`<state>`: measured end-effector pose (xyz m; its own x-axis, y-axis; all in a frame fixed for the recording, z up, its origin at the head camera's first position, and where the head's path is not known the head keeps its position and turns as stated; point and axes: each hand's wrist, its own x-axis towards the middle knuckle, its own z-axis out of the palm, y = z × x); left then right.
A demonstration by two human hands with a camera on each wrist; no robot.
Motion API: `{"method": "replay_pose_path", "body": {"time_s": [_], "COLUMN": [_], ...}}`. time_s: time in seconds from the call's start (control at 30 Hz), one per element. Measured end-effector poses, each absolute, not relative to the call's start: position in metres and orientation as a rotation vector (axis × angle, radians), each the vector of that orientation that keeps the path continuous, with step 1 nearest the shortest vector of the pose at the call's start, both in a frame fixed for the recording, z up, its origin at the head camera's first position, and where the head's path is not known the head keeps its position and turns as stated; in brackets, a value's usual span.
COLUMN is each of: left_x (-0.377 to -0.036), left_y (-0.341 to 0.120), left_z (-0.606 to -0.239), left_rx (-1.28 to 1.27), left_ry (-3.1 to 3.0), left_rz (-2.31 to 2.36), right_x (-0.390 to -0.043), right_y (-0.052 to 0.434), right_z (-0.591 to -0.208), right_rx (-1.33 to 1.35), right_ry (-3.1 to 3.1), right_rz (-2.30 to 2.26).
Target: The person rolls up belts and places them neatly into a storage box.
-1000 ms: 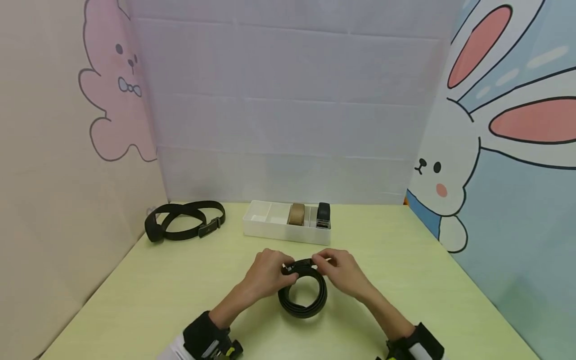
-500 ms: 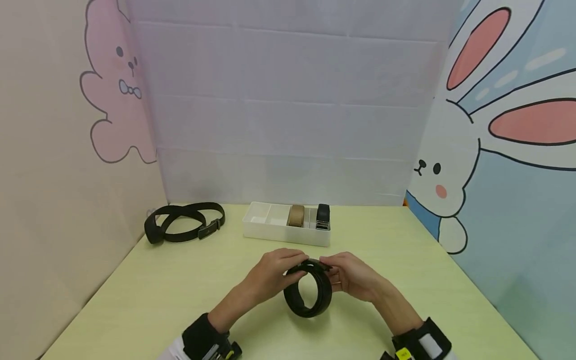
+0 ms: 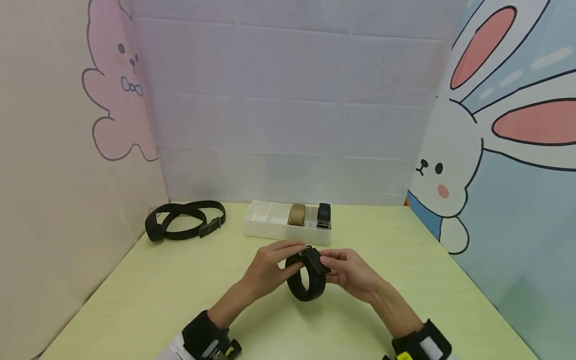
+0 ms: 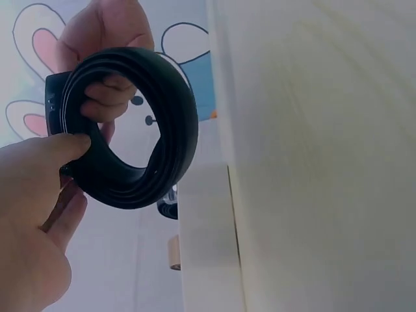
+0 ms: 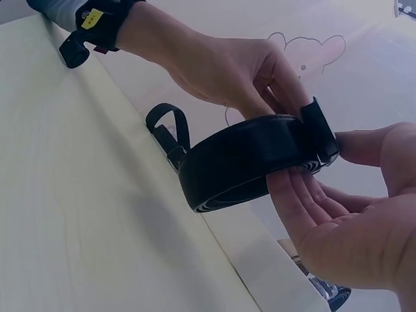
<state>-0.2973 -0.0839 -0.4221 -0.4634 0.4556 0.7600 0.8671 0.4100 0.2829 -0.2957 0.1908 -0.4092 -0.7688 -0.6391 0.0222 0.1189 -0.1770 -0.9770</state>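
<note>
A black belt (image 3: 310, 294), rolled into a thick ring, is held up over the table by both hands. My left hand (image 3: 270, 267) pinches its upper left side, with the thumb (image 4: 68, 148) inside the ring in the left wrist view. On the opposite side my right hand (image 3: 351, 274) grips it by the dark flat buckle (image 5: 317, 133). In the right wrist view several right fingers (image 5: 292, 198) reach under the roll while the thumb presses the buckle. The layers of the coil show along its edge in the left wrist view.
Behind the hands stands a white divided box (image 3: 288, 233) holding a rolled tan belt (image 3: 296, 215) and a rolled black belt (image 3: 323, 212). A loosely looped black belt (image 3: 180, 235) lies at the back left of the pale yellow table (image 3: 157, 300), near the side wall.
The rolled belt has been lifted and turned, so its buckle now faces up and right. My right hand has shifted from the top of the roll to its right side.
</note>
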Motion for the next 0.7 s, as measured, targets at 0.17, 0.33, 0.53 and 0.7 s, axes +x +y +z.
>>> {"method": "replay_pose_path", "body": {"time_s": [0.17, 0.33, 0.53, 0.7], "left_x": [-0.297, -0.296, -0.293, -0.291], "left_y": [-0.083, -0.082, -0.084, -0.084], "left_z": [-0.423, -0.422, -0.418, -0.414], "left_rx": [-0.882, -0.654, -0.598, -0.633], "left_ry": [-2.109, -2.15, -2.337, -2.392], "left_rz": [-1.072, -1.331, -1.595, -1.675], "right_x": [-0.295, -0.29, -0.285, -0.282], "right_y": [0.185, 0.18, 0.174, 0.173], "right_z": [-0.412, -0.414, -0.413, -0.416], "right_rx": [-0.666, -0.733, -0.783, -0.82], "right_ry": [1.746, 1.907, 2.142, 2.347], "right_rz": [-2.021, -2.011, -1.984, -1.934]}}
